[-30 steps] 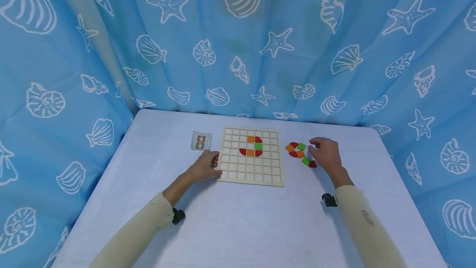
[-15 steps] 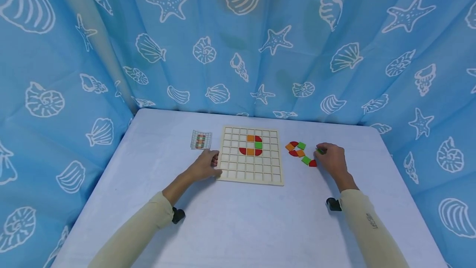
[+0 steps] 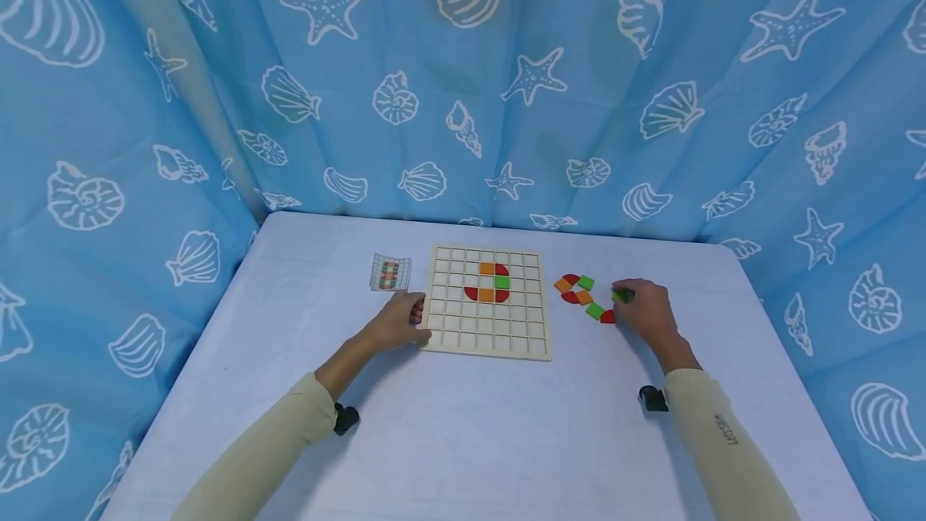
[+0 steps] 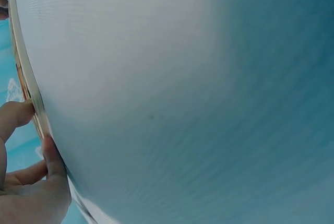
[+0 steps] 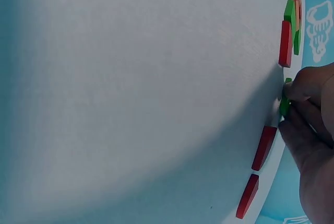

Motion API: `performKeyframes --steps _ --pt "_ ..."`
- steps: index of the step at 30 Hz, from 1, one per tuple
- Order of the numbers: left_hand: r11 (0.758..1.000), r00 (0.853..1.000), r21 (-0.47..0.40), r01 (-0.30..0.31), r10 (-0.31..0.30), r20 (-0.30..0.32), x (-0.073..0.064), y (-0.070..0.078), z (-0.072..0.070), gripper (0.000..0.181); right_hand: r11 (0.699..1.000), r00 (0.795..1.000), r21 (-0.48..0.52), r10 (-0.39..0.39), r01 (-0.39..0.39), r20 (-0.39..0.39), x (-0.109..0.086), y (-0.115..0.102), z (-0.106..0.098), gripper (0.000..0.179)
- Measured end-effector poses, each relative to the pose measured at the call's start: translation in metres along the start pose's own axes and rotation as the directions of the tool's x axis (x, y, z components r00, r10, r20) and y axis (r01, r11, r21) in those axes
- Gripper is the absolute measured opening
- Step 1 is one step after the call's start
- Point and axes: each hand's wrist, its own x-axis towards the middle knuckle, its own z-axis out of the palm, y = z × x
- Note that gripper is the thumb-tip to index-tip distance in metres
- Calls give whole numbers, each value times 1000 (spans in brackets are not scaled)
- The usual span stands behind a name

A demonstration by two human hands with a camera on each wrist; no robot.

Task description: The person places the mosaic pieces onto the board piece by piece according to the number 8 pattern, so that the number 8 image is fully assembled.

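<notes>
My left hand (image 3: 394, 323) grips the left edge of a pale wooden grid board (image 3: 448, 326), thumb near its lower corner. In the left wrist view, thumb and finger touch the board's rim (image 4: 26, 62). Red, orange and green tiles sit in several of its cells, among them a green square (image 3: 502, 283). To the right of the board, my right hand (image 3: 646, 312) pinches a green tile (image 5: 285, 98) low over the table. Two red tiles lie close to this hand in the right wrist view, the nearer being a red piece (image 5: 264, 149); the hand hides them from the head view.
Between board and right hand lies a loose group of tiles, including an orange square (image 3: 583, 297), a green square (image 3: 595, 310) and a red quarter-round (image 3: 608, 317). A small pattern card (image 3: 391, 272) lies left of the board on the white table (image 3: 463, 432). Blue shell-print curtains (image 3: 463, 103) surround it.
My right hand has moved slightly right and down from beside the loose tiles, and a green tile now shows between its fingers. The left hand and the board stay as they were.
</notes>
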Motion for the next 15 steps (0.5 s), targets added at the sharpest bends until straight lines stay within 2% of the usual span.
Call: performKeyframes --steps 7,15 --pt "1000 1000 -13 -9 9 -7 0 -3 -1 73 1000 1000 -3 -22 22 0 0 -3 -3 44" --pt "1000 1000 -14 -24 24 -5 2 -5 0 74 1000 999 7 -22 21 26 -1 -5 -5 39"
